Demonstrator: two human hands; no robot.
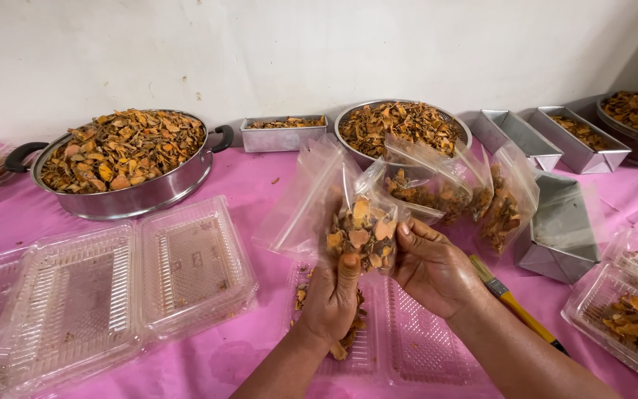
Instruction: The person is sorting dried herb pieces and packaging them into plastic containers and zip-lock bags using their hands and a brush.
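Bag: clear plastic pouch (334, 214), held upright above the pink surface (260, 185), mouth open at the top.
Contents: orange-brown dried slices (361, 235), bunched in the bottom.
Grip: both hands pinching its lower end.

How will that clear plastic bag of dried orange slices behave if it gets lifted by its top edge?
The clear bag is thin film, so it would probably sag and fold. Its dried slices look light and loose, likely to shift downward. Both hands cup it from below, which suggests it would not stand by itself.
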